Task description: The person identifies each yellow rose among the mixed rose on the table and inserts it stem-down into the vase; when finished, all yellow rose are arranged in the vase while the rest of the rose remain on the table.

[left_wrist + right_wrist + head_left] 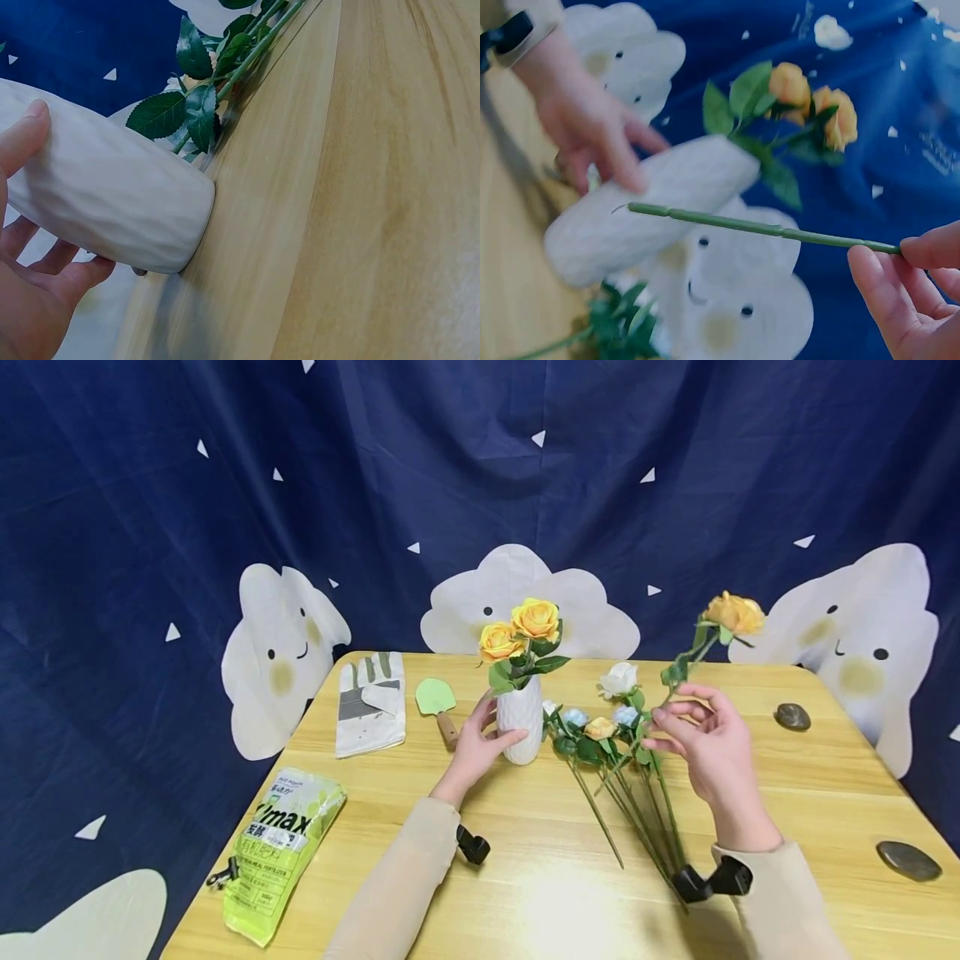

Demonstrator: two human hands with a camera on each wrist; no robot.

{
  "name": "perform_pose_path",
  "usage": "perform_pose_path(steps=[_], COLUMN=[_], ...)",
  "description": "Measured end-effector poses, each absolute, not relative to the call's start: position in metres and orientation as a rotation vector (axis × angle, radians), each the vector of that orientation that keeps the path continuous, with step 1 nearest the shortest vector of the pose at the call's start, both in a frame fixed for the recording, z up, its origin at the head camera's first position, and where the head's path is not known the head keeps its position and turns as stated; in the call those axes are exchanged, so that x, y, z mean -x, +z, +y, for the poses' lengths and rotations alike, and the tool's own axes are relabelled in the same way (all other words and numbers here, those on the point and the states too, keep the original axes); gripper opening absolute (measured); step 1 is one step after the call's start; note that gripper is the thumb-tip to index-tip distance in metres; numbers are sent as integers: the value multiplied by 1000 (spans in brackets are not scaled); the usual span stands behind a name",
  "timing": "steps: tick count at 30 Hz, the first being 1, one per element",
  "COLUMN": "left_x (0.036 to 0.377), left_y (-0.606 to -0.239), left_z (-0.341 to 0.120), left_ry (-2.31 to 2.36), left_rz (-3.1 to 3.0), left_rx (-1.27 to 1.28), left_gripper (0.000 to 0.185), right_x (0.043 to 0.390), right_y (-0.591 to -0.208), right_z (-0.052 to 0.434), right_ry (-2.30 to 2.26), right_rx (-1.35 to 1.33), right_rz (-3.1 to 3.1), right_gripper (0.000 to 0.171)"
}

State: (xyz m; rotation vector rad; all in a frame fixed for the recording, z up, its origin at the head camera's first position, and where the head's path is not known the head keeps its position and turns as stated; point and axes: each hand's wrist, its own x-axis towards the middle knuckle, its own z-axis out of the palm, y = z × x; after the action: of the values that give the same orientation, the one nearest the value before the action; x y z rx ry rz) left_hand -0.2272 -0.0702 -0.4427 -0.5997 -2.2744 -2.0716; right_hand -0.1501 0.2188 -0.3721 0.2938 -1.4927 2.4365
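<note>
Two orange roses (521,628) stand in one white vase (521,720) near the middle of the wooden worktop (825,793). A third orange rose (733,612) is held up in the air to the right of the vase. Just beside the vase lies a loose bunch of flowers (600,727): one white bloom, two pale blue and one orange can be counted, their stems fanned toward the person. Two dark stones (792,717) sit on the right part of the worktop, one work glove (371,702) and one green trowel (437,700) at the back left. One green bag (281,852) at the front left reads "max"; the smaller print is too small to read.

The left hand (480,745) wraps its thumb and fingers loosely round the vase's side. The right hand (705,739) pinches the raised rose's stem between thumb and fingertips, the other fingers half curled.
</note>
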Motion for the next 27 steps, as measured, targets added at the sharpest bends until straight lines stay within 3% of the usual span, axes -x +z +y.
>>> perform_pose_path(steps=[9,27], left_x=[227,246], left_y=[-442,-472], left_z=[-70,-70], left_ry=[-2060,-2039], left_rz=[-2287,-2251], left_rx=[592,575], left_gripper=[81,80], right_x=[178,228], right_y=[-324,-314], right_z=[175,126], right_ry=[2357,2059], right_rx=[-257,-361], right_rz=[-1363,-1399], right_gripper=[35,33])
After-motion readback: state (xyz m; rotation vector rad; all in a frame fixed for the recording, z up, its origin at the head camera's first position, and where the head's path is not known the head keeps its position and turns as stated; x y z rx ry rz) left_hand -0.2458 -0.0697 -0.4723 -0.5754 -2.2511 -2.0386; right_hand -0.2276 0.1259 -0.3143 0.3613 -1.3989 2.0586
